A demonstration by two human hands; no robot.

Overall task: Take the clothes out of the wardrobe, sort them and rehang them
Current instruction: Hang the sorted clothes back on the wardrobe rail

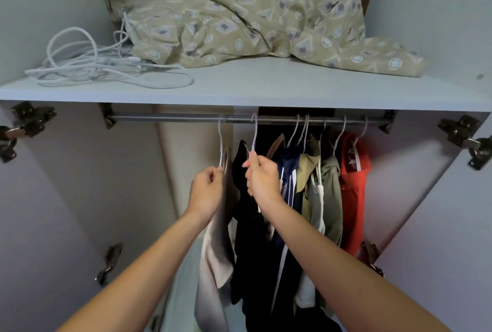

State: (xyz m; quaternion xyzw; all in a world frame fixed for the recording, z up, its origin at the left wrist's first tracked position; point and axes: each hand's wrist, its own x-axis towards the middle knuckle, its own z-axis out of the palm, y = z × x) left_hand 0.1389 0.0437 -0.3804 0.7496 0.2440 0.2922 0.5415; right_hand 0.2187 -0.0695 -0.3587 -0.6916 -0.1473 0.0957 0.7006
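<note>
Several garments hang on white hangers from the metal rail [170,119] under the shelf. My left hand [206,190] pinches the neck of the hanger [220,142] that carries a beige garment [215,257], leftmost on the rail. My right hand [262,178] grips the neck of the second hanger [254,132], which holds a black garment [249,251]; its hook sits at the rail. To the right hang a navy jacket with white stripes [288,172], an olive top [308,169], a grey-green hoodie [331,198] and a red garment [354,188].
The shelf [239,86] above the rail bears a crumpled patterned beige cloth [253,12] and a tangle of white cable [87,62]. Both wardrobe doors stand open, with hinges [468,142] at the sides. The left part of the rail carries no hangers.
</note>
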